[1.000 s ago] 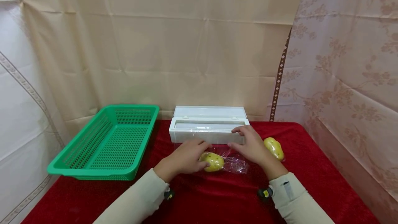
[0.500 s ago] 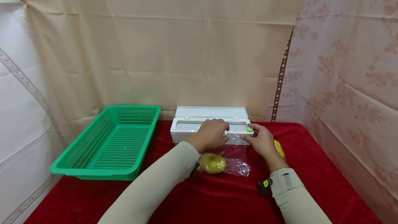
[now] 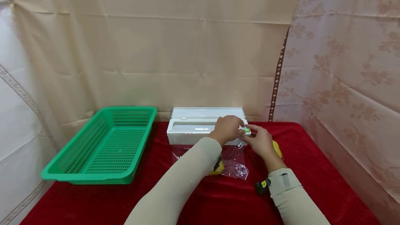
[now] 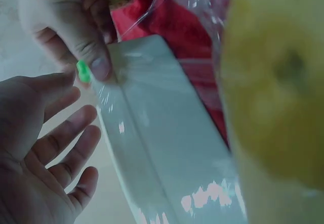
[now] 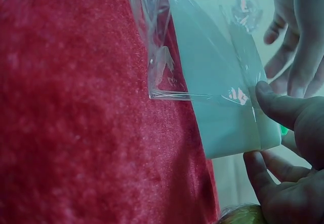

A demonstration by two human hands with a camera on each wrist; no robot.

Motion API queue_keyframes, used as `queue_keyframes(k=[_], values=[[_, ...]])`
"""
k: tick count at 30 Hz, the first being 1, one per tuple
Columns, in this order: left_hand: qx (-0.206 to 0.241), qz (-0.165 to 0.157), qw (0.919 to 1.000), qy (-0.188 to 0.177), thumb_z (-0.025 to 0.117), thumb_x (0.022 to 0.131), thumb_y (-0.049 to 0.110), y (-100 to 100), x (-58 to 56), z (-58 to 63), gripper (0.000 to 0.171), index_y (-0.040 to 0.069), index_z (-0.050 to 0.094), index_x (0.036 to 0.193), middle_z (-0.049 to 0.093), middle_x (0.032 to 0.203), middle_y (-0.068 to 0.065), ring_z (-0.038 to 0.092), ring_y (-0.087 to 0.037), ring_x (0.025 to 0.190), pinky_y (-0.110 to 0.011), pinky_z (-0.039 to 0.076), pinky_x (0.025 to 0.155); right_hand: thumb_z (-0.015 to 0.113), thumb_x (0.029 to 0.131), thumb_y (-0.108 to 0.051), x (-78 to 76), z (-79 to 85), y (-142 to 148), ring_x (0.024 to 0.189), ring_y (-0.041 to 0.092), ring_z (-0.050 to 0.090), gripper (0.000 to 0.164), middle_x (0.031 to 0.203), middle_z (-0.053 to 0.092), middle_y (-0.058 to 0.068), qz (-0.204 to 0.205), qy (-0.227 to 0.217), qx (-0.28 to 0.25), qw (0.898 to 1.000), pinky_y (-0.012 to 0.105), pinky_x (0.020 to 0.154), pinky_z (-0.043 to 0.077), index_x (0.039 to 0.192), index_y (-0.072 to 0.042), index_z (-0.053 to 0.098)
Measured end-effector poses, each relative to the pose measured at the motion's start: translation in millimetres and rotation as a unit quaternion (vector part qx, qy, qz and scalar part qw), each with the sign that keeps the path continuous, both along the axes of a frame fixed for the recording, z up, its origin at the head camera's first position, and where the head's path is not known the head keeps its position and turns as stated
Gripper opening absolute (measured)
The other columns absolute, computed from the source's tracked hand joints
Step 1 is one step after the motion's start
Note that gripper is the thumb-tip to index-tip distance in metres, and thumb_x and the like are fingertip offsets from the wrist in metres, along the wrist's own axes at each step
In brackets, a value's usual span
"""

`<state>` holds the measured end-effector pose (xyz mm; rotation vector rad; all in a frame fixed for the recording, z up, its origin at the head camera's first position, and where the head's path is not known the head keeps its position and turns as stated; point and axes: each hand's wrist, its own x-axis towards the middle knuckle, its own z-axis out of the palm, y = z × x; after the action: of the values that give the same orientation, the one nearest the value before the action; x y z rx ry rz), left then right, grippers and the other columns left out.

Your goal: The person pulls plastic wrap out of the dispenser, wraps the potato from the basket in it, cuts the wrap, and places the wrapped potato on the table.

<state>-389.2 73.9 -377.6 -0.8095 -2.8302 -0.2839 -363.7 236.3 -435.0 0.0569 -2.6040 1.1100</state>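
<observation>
A white cling film dispenser box stands lid-up at the back of the table, clear film hanging from its front. My right hand grips the box's right end, its thumb on the front edge and fingers at the end face. Beside it, my left hand reaches to the small green slider, fingers loosely bent and fingertips close to it; contact is unclear. Under my left forearm lies a yellow potato-like item, partly hidden, with film around it. Another yellow one sits behind my right wrist.
A green plastic basket stands on the left of the red cloth-covered table. The dispenser's raised lid is near the beige curtain at the back. A patterned curtain borders the right side.
My left hand has left the yellow item and moved up and right across the box to its right end. My right hand has taken hold of that end by the green slider.
</observation>
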Motion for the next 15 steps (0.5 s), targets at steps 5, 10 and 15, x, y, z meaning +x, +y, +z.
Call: queue_keyframes(k=[5, 10, 15], values=[[-0.011, 0.012, 0.9993, 0.033, 0.071, 0.095, 0.045, 11.0, -3.6, -6.4, 0.021, 0.038, 0.079, 0.113, 0.076, 0.113, 0.016, 0.069, -0.011, 0.102, -0.038, 0.046, 0.083, 0.081, 0.088, -0.021, -0.7, -1.9, -3.6, 0.111, 0.034, 0.072, 0.048, 0.115, 0.076, 0.017, -0.01, 0.021, 0.012, 1.0, 0.048, 0.093, 0.053, 0.134, -0.009, 0.07], [-0.026, 0.016, 0.998, 0.056, 0.071, 0.094, 0.047, 18.0, -7.7, -10.7, 0.015, 0.04, 0.081, 0.103, 0.076, 0.102, 0.013, 0.067, -0.013, 0.093, -0.037, 0.045, 0.077, 0.083, 0.086, -0.022, -0.6, -4.0, -4.0, 0.112, 0.036, 0.071, 0.05, 0.115, 0.077, 0.017, -0.021, 0.034, 0.018, 0.999, 0.052, 0.095, 0.051, 0.132, -0.008, 0.071], [-0.015, 0.034, 0.9988, 0.032, 0.075, 0.092, 0.047, 18.6, -9.2, -8.8, 0.013, 0.041, 0.081, 0.102, 0.075, 0.104, 0.014, 0.066, -0.015, 0.096, -0.038, 0.044, 0.081, 0.084, 0.085, -0.022, 0.6, -4.1, -2.2, 0.107, 0.033, 0.074, 0.051, 0.114, 0.077, 0.016, -0.016, 0.034, 0.015, 0.999, 0.05, 0.091, 0.053, 0.132, -0.008, 0.071]])
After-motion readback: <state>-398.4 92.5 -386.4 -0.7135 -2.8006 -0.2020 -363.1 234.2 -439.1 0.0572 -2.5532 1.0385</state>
